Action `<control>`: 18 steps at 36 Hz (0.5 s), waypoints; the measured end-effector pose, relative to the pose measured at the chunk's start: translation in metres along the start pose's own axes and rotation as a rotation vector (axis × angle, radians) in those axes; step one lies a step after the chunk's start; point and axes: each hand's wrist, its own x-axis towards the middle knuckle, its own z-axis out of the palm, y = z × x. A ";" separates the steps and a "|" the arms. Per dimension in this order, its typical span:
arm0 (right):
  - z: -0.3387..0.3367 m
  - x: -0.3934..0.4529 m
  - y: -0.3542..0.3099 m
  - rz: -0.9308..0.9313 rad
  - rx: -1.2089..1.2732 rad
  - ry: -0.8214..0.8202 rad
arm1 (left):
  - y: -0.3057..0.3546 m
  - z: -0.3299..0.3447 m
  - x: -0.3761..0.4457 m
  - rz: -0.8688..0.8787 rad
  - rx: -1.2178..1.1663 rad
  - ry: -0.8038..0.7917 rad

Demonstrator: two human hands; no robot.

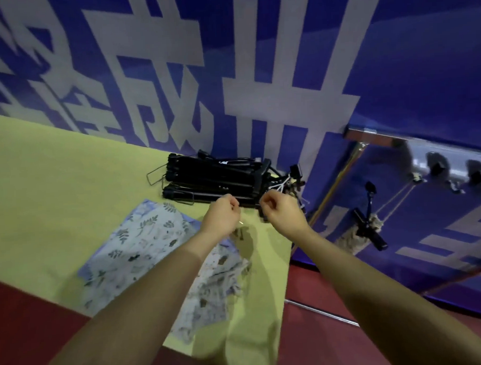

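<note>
A pile of black clip hangers [217,177] lies at the far right of a table under a yellow-green cloth [55,190]. A pale floral garment [153,241] is spread flat in front of the pile. My left hand [223,214] and my right hand [280,208] hover over the pile's near edge with fingers curled. The front black hanger [248,203] runs between them, and each hand grips one end. A black clip shows under my right fingers. A thin pale tip sticks out below my left fingers.
A blue banner wall with large white characters [256,71] rises right behind the table. To the right, off the table, a black tripod-like stand [369,226] rests against a lower blue panel. Below the table edge is red floor [310,345] with a metal rod.
</note>
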 end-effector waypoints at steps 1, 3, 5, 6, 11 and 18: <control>0.012 0.000 -0.004 -0.007 0.017 -0.042 | -0.013 -0.006 -0.001 -0.015 -0.002 -0.004; 0.036 -0.001 -0.010 -0.013 0.033 -0.137 | -0.038 -0.016 -0.003 -0.028 -0.020 -0.027; 0.058 -0.003 -0.013 -0.006 0.023 -0.221 | -0.060 -0.025 -0.006 -0.020 -0.032 -0.079; 0.069 -0.004 -0.013 0.003 0.011 -0.252 | -0.070 -0.028 -0.007 -0.016 -0.025 -0.104; 0.111 -0.014 -0.011 0.091 -0.134 -0.379 | -0.104 -0.032 -0.012 0.058 0.111 -0.178; 0.126 -0.020 -0.009 -0.010 -0.296 -0.225 | -0.119 -0.026 -0.013 0.179 0.376 -0.303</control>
